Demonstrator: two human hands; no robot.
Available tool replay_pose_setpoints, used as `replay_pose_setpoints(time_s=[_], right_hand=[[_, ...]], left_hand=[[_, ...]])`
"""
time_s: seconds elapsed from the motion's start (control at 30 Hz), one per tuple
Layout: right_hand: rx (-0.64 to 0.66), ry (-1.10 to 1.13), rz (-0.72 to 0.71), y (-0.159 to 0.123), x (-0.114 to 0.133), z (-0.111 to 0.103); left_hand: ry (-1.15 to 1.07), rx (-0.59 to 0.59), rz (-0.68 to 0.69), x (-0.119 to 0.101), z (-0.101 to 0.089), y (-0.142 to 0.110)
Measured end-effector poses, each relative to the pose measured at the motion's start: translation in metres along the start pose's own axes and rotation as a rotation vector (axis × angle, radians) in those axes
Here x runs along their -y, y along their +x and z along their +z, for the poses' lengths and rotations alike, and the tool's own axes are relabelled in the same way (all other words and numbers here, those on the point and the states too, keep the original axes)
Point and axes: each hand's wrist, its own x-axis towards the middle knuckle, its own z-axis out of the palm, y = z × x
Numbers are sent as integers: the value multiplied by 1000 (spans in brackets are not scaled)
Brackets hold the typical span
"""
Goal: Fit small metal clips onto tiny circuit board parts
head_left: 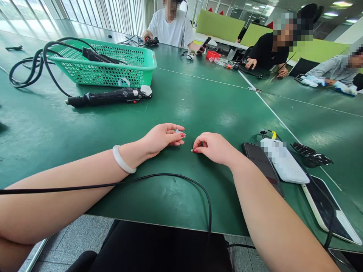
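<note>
My left hand [163,139] is above the green table, its thumb and fingers pinching a small light-blue and silvery piece [179,132]. The piece is too small to name. To its right, my right hand [211,146] pinches a tiny metallic piece [192,150] between thumb and forefinger; most of it is covered by the fingertips. The two hands are apart, with a short gap between their fingertips. Beyond my left hand lies a black electric screwdriver [104,97] with a cord.
A green plastic basket [113,73] stands at the back left with black cables. On the right lie a dark phone [262,164], a white power bank [283,162] and another phone [329,207]. A black cable [159,175] crosses over my left forearm. Several people sit across the green table [181,204].
</note>
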Motion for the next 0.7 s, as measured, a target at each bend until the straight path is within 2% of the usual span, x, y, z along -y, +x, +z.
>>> replay_pose_setpoints(time_s=[0.37, 0.53, 0.7], right_hand=[[-166, 6, 3, 8, 3, 12], [-234, 63, 77, 17, 2, 19], [-275, 159, 139, 18, 5, 17]], left_hand=[[14, 20, 8, 2, -1, 2], [19, 13, 3, 1, 0, 1], [39, 17, 10, 0, 0, 1]])
